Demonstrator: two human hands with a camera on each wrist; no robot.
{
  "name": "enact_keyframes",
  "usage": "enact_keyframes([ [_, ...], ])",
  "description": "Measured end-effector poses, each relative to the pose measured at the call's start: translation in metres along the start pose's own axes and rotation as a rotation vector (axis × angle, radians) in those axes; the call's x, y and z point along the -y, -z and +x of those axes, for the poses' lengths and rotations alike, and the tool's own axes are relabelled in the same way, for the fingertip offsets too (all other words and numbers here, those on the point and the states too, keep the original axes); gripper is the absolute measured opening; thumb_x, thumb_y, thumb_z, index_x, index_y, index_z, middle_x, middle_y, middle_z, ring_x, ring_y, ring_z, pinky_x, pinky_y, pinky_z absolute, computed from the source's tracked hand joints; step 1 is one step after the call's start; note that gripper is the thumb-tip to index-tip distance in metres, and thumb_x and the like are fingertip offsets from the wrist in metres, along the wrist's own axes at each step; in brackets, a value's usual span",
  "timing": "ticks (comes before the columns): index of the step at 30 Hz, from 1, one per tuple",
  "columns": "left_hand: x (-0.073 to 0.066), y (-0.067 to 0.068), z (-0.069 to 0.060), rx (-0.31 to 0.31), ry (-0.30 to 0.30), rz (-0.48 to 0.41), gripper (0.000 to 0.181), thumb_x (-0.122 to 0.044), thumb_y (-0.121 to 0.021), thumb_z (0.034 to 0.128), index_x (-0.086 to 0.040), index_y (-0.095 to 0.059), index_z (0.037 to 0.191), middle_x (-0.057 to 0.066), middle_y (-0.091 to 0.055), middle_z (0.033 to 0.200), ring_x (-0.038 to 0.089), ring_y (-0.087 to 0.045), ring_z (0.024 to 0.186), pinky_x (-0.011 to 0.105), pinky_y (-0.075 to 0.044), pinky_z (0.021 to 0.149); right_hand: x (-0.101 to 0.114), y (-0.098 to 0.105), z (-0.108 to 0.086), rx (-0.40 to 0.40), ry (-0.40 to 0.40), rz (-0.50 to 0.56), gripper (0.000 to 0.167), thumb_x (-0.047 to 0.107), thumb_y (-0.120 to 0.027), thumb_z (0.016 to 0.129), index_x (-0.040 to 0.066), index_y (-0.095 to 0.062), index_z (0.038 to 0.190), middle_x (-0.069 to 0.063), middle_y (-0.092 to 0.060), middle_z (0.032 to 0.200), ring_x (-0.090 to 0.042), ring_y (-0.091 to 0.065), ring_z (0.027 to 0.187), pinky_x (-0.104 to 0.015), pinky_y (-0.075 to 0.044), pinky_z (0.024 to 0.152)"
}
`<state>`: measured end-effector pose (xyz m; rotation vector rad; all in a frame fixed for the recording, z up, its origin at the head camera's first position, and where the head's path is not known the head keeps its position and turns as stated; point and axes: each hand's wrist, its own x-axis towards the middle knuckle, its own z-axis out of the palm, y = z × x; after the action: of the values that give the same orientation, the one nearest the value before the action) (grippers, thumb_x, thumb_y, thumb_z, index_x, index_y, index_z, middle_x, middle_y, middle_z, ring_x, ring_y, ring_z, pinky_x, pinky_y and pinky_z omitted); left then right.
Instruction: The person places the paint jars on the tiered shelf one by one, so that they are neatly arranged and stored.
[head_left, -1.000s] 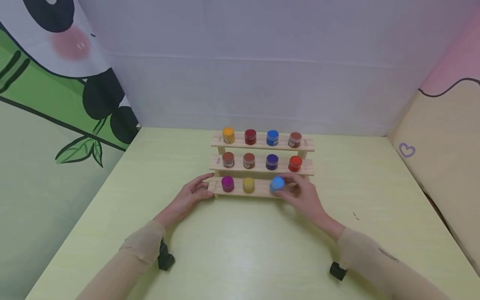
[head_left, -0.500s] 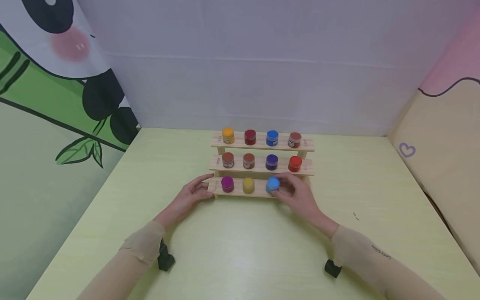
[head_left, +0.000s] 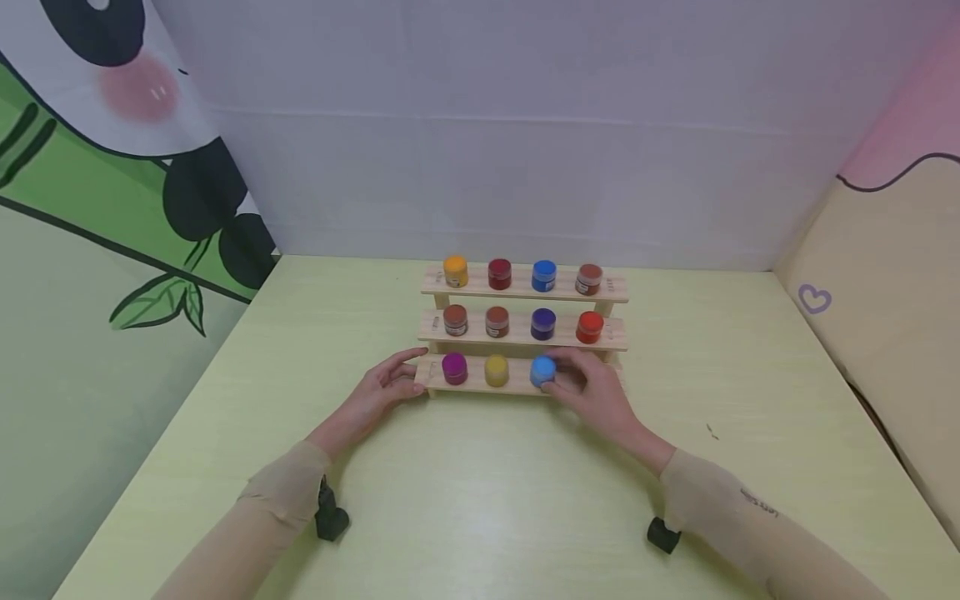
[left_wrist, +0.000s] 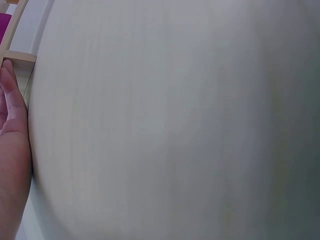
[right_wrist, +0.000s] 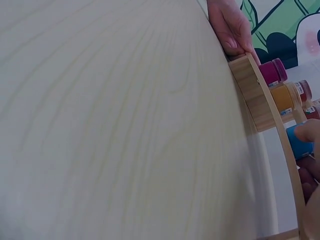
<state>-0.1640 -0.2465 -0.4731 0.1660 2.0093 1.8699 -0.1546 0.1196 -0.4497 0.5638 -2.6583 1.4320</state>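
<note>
A three-tier wooden display rack [head_left: 517,387] bears small paint jars with coloured lids. My right hand [head_left: 600,396] pinches a light blue paint jar [head_left: 542,372] between thumb and fingers at the lowest shelf. In the right wrist view the blue jar [right_wrist: 299,142] appears level with its neighbours, but its base is hidden by the shelf edge. To its left on this shelf stand a yellow jar [head_left: 497,371] and a purple jar [head_left: 454,368]. My left hand [head_left: 382,392] holds the left end of the lowest shelf, thumb at the front, index finger toward the back.
On the middle shelf stand two brown jars [head_left: 455,320], a dark violet jar [head_left: 543,324] and a red jar [head_left: 589,327]. The top shelf carries orange, dark red, blue and brown jars [head_left: 588,280]. Beneath the rack lies a pale wooden table [head_left: 480,500]; a printed cloth [head_left: 525,183] rises behind.
My right hand has moved slightly left along the lowest shelf with the blue paint jar, mostly in the first half second. The left hand and the rack have stayed in place.
</note>
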Motion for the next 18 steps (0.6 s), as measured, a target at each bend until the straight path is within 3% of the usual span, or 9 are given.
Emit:
enact_keyframes([
  [9, 0.0001, 0.0002, -0.0004, 0.003, 0.004, -0.012, 0.062, -0.014, -0.061, 0.0975, -0.018, -0.034, 0.153, -0.001, -0.061, 0.12, 0.008, -0.064, 0.107, 0.019, -0.05, 0.094, -0.0007, 0.0009, -0.0012, 0.009, 0.016, -0.054, 0.042, 0.016, -0.075, 0.088, 0.017, -0.062, 0.127, -0.003, -0.067, 0.125, -0.022, -0.06, 0.118, -0.043, -0.049, 0.102],
  [18, -0.0008, 0.0002, -0.0003, 0.004, 0.011, -0.025, 0.062, -0.013, -0.062, 0.0973, -0.018, -0.034, 0.153, -0.001, -0.061, 0.119, 0.008, -0.064, 0.108, 0.02, -0.051, 0.094, -0.0011, 0.0009, -0.0003, 0.007, 0.01, -0.043, 0.043, 0.017, -0.075, 0.087, 0.017, -0.062, 0.128, -0.003, -0.067, 0.126, -0.022, -0.061, 0.118, -0.042, -0.049, 0.103],
])
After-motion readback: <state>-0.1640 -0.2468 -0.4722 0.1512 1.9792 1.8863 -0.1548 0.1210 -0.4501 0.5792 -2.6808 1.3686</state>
